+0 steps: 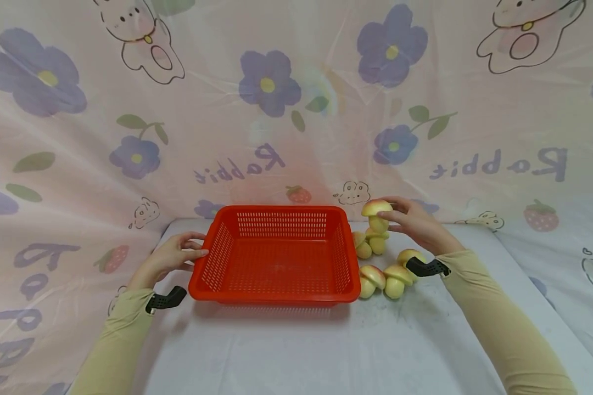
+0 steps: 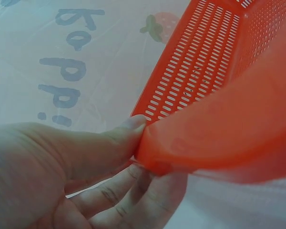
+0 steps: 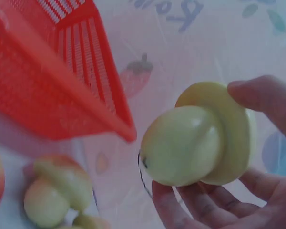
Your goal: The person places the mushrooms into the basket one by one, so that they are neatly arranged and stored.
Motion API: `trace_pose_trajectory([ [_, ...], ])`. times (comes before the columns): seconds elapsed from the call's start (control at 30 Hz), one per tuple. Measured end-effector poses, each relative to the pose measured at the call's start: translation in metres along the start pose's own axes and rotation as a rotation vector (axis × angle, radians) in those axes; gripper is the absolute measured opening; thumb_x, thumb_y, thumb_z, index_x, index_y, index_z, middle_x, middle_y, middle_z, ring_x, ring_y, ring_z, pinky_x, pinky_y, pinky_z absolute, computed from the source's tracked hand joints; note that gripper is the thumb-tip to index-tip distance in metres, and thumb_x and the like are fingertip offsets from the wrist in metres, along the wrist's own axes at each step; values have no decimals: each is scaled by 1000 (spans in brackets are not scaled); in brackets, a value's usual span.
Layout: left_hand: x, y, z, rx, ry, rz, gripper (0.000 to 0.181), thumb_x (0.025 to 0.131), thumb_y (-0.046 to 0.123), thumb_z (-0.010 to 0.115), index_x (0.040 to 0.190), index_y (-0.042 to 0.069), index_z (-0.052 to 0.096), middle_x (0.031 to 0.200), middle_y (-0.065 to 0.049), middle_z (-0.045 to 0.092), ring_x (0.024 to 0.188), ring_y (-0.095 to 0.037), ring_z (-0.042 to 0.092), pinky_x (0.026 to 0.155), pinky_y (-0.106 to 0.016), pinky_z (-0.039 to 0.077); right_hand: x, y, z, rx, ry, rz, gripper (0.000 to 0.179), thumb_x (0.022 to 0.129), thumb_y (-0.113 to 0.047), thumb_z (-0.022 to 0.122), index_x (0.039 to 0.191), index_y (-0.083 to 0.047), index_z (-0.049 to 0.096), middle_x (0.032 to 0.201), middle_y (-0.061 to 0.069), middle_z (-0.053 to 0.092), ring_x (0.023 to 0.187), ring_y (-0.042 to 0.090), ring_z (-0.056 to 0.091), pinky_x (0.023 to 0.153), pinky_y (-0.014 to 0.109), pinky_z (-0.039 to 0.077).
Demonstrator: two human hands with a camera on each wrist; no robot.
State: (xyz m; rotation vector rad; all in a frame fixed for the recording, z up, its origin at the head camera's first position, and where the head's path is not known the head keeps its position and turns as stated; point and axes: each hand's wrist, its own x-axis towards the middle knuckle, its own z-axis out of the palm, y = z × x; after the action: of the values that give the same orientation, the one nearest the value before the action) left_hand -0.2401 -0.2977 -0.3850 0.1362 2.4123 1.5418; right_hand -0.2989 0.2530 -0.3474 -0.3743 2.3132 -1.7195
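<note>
My left hand (image 1: 173,253) pinches the left rim of a red plastic basket (image 1: 277,300), thumb on top and fingers beneath, as the left wrist view shows. The basket has slotted walls and nothing inside. My right hand (image 1: 415,222) holds a yellow toy mushroom (image 3: 186,143) with a reddish cap, raised beside the basket's back right corner. In the right wrist view its rounded stem points toward the basket, with my thumb on the cap and fingers underneath. Several similar mushrooms (image 1: 394,281) lie on the table just right of the basket, some close against its side.
A white-covered table (image 1: 277,351) carries everything. Behind it and at the sides hangs a pale pink curtain (image 1: 326,148) printed with flowers, rabbits and strawberries. Black wrist-worn devices (image 1: 166,299) sit on both forearms.
</note>
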Motion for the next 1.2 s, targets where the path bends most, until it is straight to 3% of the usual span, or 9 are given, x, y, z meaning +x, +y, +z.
trace_pose_trajectory([
  [0.6, 4, -2, -2, 9, -13, 3, 61, 92, 16, 66, 139, -6, 34, 110, -24, 55, 85, -26, 66, 72, -42, 57, 22, -19, 44, 145, -91, -18, 61, 93, -28, 64, 144, -12, 37, 137, 12, 42, 117, 27, 50, 97, 46, 44],
  [0.77, 4, -1, -2, 6, -11, 1, 60, 92, 16, 66, 138, -6, 35, 109, -22, 56, 83, -27, 67, 72, -42, 57, 32, -30, 58, 206, -103, -34, 60, 93, -24, 64, 143, -7, 36, 132, 15, 44, 111, 28, 54, 92, 42, 48],
  [1.2, 1, -1, 0, 15, 4, -4, 61, 92, 18, 66, 139, -4, 35, 114, -25, 53, 86, -27, 65, 72, -42, 57, 51, -48, 94, 246, -137, -30, 51, 94, -18, 63, 138, -5, 42, 129, 16, 49, 109, 32, 56, 93, 44, 48],
])
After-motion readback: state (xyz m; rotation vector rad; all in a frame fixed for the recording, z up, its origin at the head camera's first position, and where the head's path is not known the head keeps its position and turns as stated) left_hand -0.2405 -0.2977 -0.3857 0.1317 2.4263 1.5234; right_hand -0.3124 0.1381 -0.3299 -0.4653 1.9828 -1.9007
